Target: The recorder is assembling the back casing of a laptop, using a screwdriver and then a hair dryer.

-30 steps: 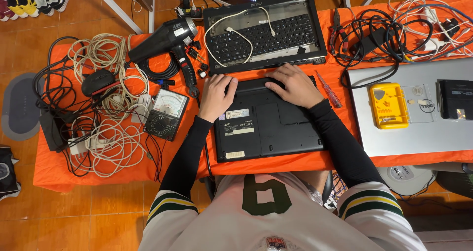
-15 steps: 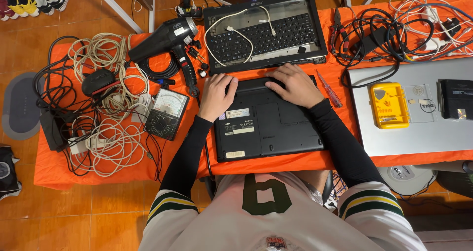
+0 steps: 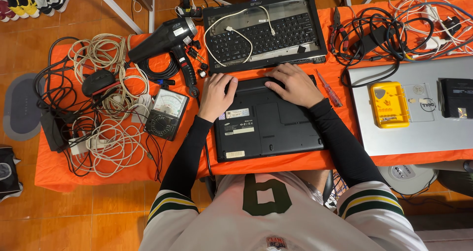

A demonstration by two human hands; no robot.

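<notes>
- Black laptop (image 3: 268,123) lies upside down on the orange tabletop (image 3: 64,169), right in front of me, with its far edge just short of the loose keyboard frame (image 3: 266,32).
- My left hand (image 3: 217,96) sits on the far-left corner of the base, fingers curled down over the back edge; they press rather than hold anything.
- My right hand (image 3: 293,86) lies flat across the long battery strip (image 3: 253,85) at the far edge, fingers spread and narrow-gapped, nothing held in them.
- As I judge it, the work in hand is at that strip: I would keep the left hand steadying the base while the right works along the strip, with even pressure and no twisting.
- I cannot tell whether any latch is under my fingertips; they cover it.
- The red-handled screwdriver (image 3: 329,88) lies just beside my right wrist, within easy reach.
- The analog multimeter (image 3: 166,114) and heat gun (image 3: 167,39) lie to the left, well apart from the laptop, so my elbows have room.
</notes>
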